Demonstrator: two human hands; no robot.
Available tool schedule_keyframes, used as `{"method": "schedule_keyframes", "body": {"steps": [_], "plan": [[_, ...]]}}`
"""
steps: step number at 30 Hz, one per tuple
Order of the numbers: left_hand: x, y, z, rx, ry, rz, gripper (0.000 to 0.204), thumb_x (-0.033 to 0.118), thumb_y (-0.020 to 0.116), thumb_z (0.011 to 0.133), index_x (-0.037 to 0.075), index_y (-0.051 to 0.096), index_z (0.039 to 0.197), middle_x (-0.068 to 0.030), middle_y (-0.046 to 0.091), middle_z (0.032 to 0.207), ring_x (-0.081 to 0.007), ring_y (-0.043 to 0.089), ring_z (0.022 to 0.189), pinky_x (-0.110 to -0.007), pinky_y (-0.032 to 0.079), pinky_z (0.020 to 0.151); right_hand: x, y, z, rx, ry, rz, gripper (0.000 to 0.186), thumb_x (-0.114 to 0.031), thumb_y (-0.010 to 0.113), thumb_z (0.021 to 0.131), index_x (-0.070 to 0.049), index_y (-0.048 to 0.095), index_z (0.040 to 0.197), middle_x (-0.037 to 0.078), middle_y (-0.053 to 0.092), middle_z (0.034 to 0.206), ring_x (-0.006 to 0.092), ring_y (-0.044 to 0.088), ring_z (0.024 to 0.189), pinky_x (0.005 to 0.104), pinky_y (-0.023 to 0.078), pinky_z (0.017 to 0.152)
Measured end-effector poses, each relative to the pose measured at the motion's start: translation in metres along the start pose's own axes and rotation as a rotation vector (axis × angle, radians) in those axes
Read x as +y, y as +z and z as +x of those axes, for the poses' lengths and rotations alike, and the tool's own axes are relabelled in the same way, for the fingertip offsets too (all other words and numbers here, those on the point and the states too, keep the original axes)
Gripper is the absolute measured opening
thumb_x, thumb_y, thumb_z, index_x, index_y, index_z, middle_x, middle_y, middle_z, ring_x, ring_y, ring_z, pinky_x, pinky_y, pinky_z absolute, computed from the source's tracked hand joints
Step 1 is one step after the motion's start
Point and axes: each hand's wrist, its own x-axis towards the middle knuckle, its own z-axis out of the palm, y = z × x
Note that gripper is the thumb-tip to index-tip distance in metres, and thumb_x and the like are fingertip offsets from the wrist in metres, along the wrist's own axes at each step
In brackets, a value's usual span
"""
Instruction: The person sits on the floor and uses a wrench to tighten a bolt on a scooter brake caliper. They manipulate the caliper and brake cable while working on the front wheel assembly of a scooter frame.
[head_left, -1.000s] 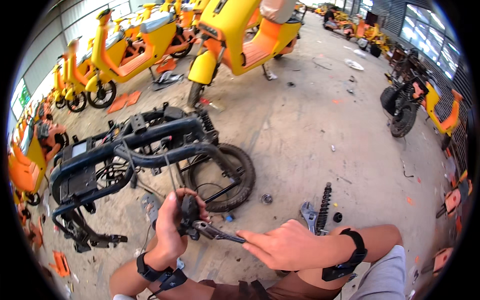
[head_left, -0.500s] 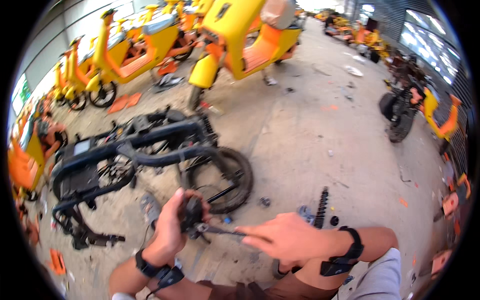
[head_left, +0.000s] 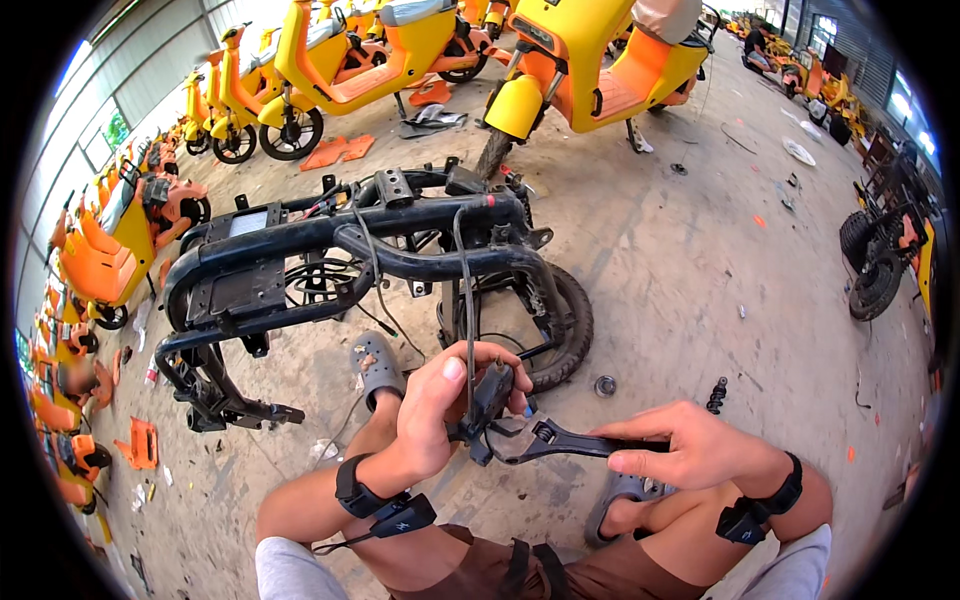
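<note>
My left hand (head_left: pixel 438 405) is closed around a small black part (head_left: pixel 490 395) with a black cable (head_left: pixel 467 290) running up from it to the frame; its exact kind I cannot make out. The handle of a black adjustable wrench (head_left: pixel 575 443) is in my right hand (head_left: pixel 680 442), thumb and fingers pinching its end. Its jaw end lies against or right beside the lower end of the black part; contact is hard to tell. Just beyond my hands, a stripped black scooter frame (head_left: pixel 290 237) lies on its side, front wheel (head_left: pixel 575 325) still attached.
A coil spring shock (head_left: pixel 717 395) lies behind my right hand, near a small round metal piece (head_left: pixel 605 386). Yellow and orange scooters (head_left: pixel 370 55) stand at the back left. An orange panel (head_left: pixel 143 443) lies on the left floor. Far off at right sits a person (head_left: pixel 757 48).
The view has swung, so the scene sits farther right in it. My right hand, earlier with its index finger stretched along the wrench, now pinches the handle. The left hand keeps its hold.
</note>
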Motion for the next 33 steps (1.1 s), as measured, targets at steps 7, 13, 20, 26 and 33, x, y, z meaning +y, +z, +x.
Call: {"method": "schedule_keyframes", "body": {"steps": [7,13,20,26,33], "plan": [[0.002,0.006,0.003,0.008,-0.111,0.011,0.056,0.044,0.037,0.102,-0.007,0.053,0.119,-0.0176,0.064,0.103,-0.0196,0.063,0.089,-0.032,0.052,0.082,-0.017,0.000,-0.009,0.136,-0.142,-0.313,0.036,-0.025,0.070,0.088,-0.008,0.068,0.119,0.009,0.061,0.073,0.0244,0.059,0.060,0.0319,0.048,0.056],[0.000,0.008,0.003,0.038,-0.135,0.060,0.056,0.044,0.037,0.102,-0.006,0.055,0.117,-0.0160,0.065,0.102,-0.0189,0.064,0.088,-0.031,0.052,0.081,-0.011,0.019,-0.015,0.345,-0.336,-0.708,0.033,-0.025,0.073,0.084,-0.011,0.071,0.114,0.003,0.055,0.070,0.0177,0.051,0.048,0.0299,0.040,0.043],[-0.010,0.004,0.005,0.120,-0.183,0.115,0.055,0.044,0.036,0.103,-0.006,0.056,0.115,-0.0156,0.066,0.100,-0.0194,0.065,0.086,-0.032,0.054,0.079,-0.007,0.033,-0.016,0.488,-0.471,-0.998,0.038,-0.015,0.076,0.073,-0.007,0.072,0.110,-0.002,0.044,0.064,0.0095,0.042,0.048,0.0267,0.028,0.038],[-0.011,0.007,0.010,0.250,-0.301,0.093,0.058,0.047,0.035,0.103,-0.005,0.057,0.114,-0.0155,0.066,0.098,-0.0204,0.066,0.084,-0.033,0.054,0.077,-0.017,0.039,-0.017,0.509,-0.576,-1.347,0.042,-0.008,0.064,0.067,-0.008,0.074,0.107,-0.001,0.034,0.063,0.0103,0.036,0.048,0.0251,0.025,0.044],[-0.018,0.003,0.018,0.308,-0.315,0.014,0.051,0.044,0.035,0.103,-0.002,0.056,0.111,-0.0137,0.064,0.097,-0.0205,0.063,0.084,-0.033,0.052,0.079,-0.014,0.036,-0.010,0.566,-0.471,-1.328,0.041,-0.011,0.067,0.067,-0.008,0.073,0.107,-0.001,0.040,0.067,0.0118,0.040,0.047,0.0268,0.028,0.047]]}}
